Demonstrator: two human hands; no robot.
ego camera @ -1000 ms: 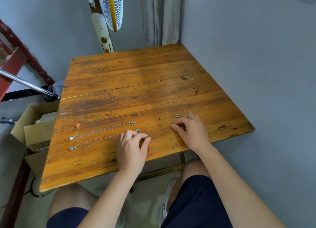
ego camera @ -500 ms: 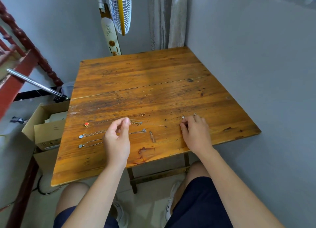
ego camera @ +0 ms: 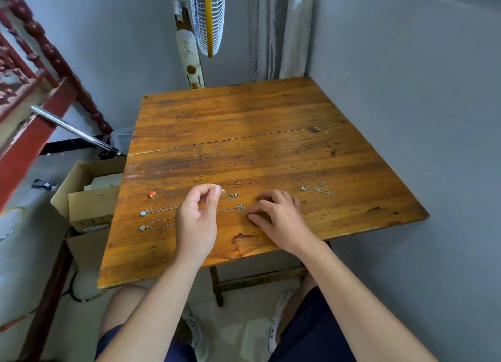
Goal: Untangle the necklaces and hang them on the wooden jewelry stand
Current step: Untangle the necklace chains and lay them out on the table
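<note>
Pinching the fine chain of the red-pendant necklace (ego camera: 151,195) btw thumb & forefinger, left hand (ego camera: 197,220) is hovering just over the counter (ego camera: 244,112), prob. to draw it straight. Right hand (ego camera: 280,218) is resting curled fingertips (ego camera: 253,217) on the wood near two silver-pendant necklaces (ego camera: 143,213); can't tell if its grip is pinning a chain end. Loose chain (ego camera: 317,189) is lying apart, right side. No wooden jewelry stand showing.

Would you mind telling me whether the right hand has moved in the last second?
Yes. The right hand has left the small chain it touched and slid left along the table, toward the left hand.
</note>
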